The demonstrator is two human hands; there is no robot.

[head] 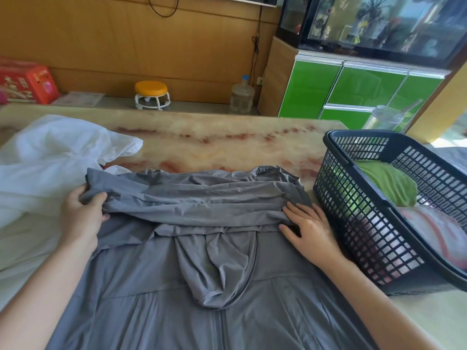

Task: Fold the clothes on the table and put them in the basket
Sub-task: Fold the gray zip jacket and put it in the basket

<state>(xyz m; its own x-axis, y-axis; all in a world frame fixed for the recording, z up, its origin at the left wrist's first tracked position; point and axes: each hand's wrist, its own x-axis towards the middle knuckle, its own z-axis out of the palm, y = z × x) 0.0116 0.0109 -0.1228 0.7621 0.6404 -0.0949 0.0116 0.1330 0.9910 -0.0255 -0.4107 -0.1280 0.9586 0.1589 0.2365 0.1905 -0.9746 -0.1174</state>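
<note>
We see a grey zip-up hooded jacket [156, 286] spread over the near part of the marble-patterned worktop [214, 145], its zip running toward us and its hood [217, 271] lying crumpled on the middle of the body. The far part of the jacket is doubled back toward us in a wrinkled band across its width.

The left hand [80, 213] grips the left end of that band, its fingers [97, 199] curled round a bunch of grey cloth. The right hand [310, 231] lies flat on the band's right end, its fingers [299, 210] straight and spread, pressing the cloth down and clutching nothing.

Just beside the right hand stands a dark plastic lattice basket [353, 223], close against the jacket's right edge. Inside it we make out a green garment [389, 183] and, nearer us, a pink-and-white cloth [434, 231]. A white garment [50, 160] lies heaped at the left of the worktop, touching the jacket's far left corner.

Beyond the worktop are an orange-topped stool [151, 94], a clear water jug [241, 96], a red box [25, 82] and green cabinet doors [353, 89] under a fish tank [379, 24]. A clear tumbler [386, 120] stands behind the basket.
</note>
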